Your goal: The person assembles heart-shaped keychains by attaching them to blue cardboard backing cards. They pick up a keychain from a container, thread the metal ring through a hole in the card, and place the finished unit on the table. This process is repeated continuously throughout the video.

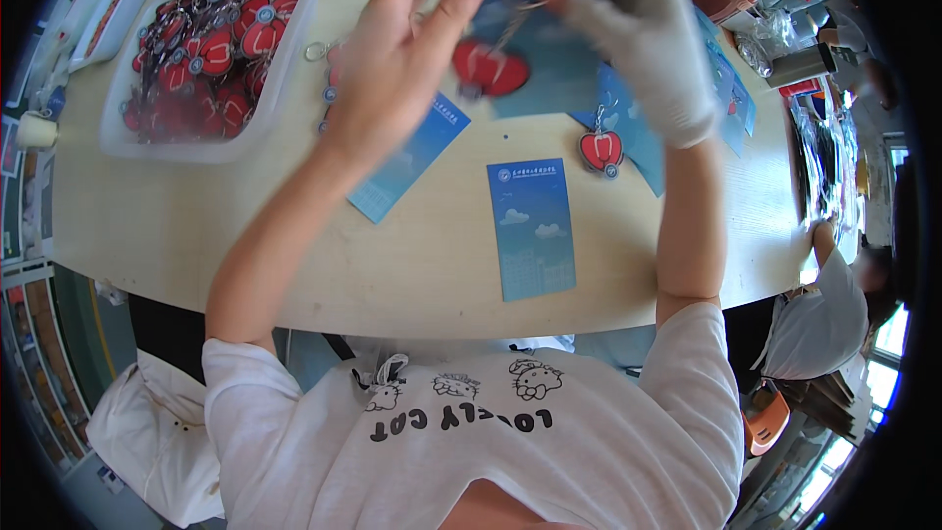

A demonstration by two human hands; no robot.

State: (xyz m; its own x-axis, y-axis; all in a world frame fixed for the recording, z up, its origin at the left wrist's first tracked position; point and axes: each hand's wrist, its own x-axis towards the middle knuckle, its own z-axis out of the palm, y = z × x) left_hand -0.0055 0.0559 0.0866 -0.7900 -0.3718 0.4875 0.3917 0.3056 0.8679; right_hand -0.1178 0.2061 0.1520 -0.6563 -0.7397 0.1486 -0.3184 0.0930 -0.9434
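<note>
While one red keychain hangs before one blue card above the bench, fingers of the left hand grasp the card, the gloved right hand the key ring. The left wrist partly covers one loose card; another card lies nearer; one tub stands left.

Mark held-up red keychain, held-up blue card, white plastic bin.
Red keychain [494, 69]: head view, middle of its pendant.
Blue card [559, 67]: head view, its lower face.
White plastic bin [169, 149]: head view, near wall.
</note>
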